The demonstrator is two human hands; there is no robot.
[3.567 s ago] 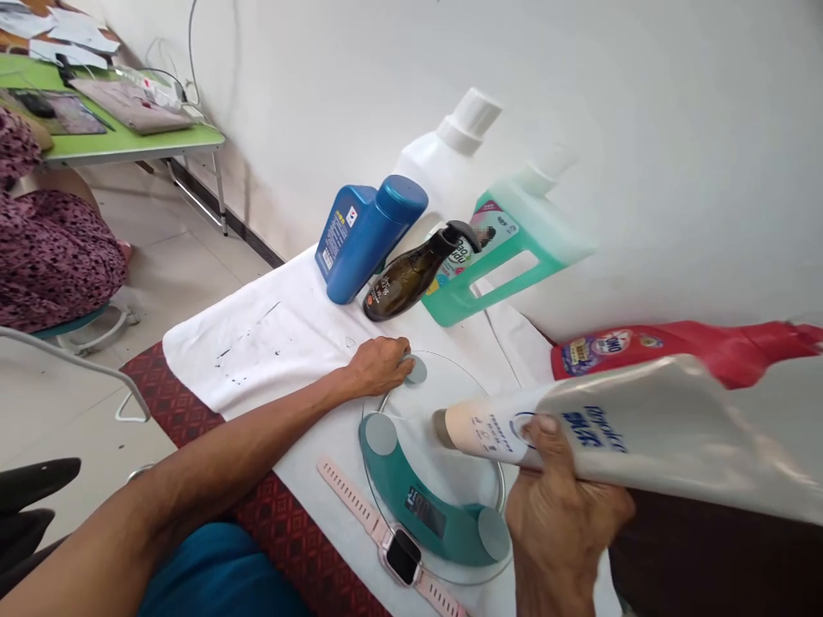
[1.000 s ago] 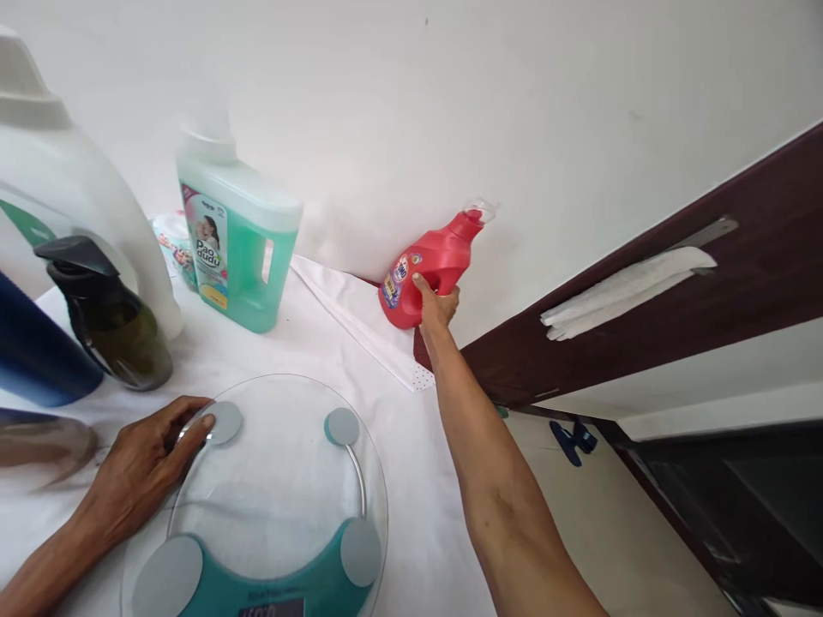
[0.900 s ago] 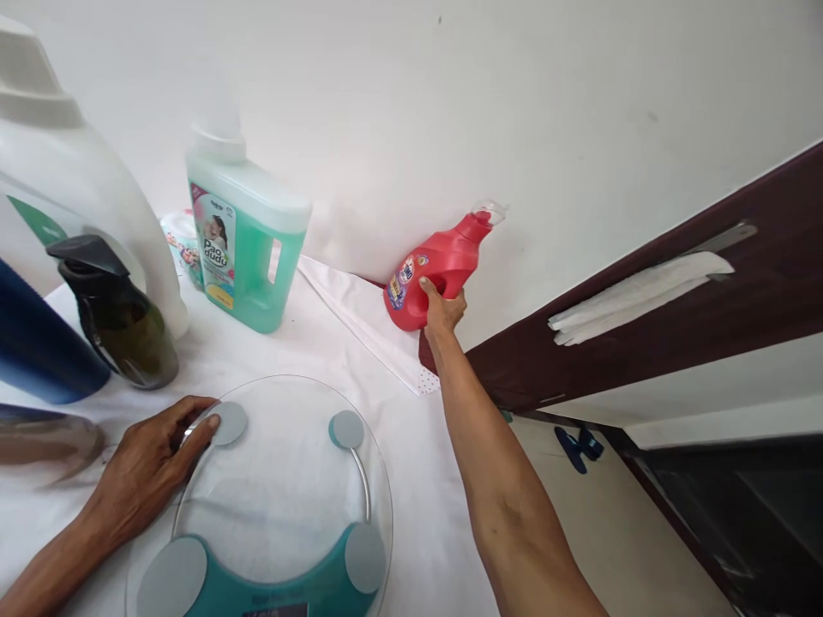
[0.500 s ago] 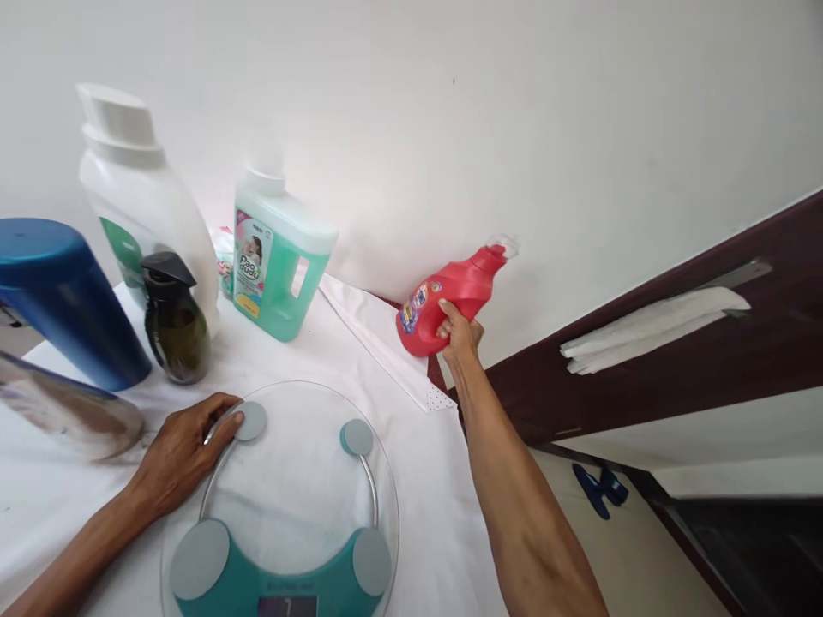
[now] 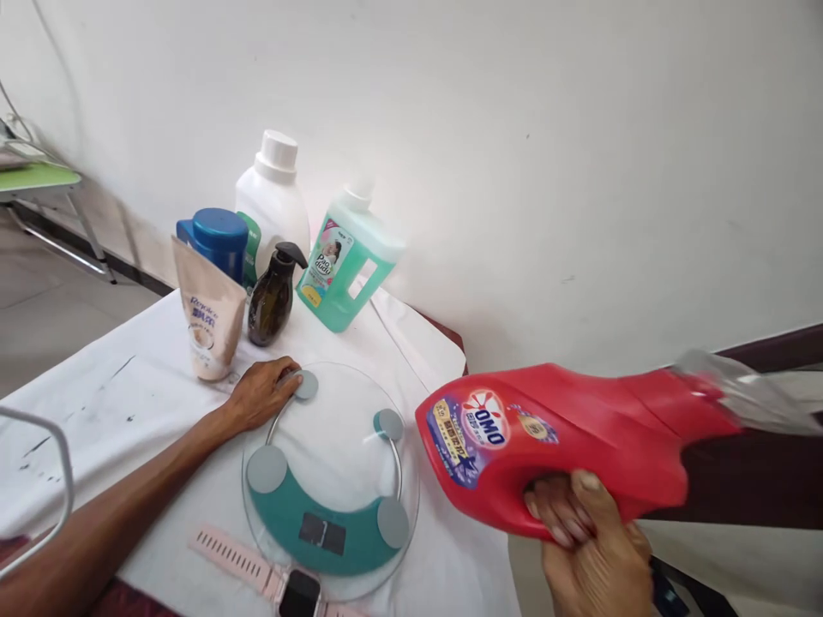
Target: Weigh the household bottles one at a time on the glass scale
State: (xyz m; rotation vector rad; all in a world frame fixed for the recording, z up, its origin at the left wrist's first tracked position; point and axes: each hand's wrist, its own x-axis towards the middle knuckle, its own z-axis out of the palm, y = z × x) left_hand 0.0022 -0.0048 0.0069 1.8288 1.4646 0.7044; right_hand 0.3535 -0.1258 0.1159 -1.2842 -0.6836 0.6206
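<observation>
My right hand [image 5: 588, 540] grips the handle of a red detergent bottle [image 5: 553, 441], held on its side in the air to the right of a round glass scale [image 5: 331, 476]. The bottle's clear cap [image 5: 739, 390] points right and is blurred. My left hand [image 5: 261, 394] rests on the far left rim of the scale, fingers curled over a grey pad. The scale has a teal base and lies flat on a white cloth [image 5: 129, 377]. Nothing lies on the glass.
Behind the scale stand a beige pouch [image 5: 209, 317], a blue bottle [image 5: 219, 240], a dark pump bottle [image 5: 270, 296], a white jug [image 5: 273, 201] and a green jug [image 5: 344, 270], close to the wall. A pink smartwatch [image 5: 283, 587] lies at the cloth's near edge.
My right hand has lifted the red bottle away from the wall and brought it close, beside the scale. The view has swung left. My left hand has stayed on the scale's rim.
</observation>
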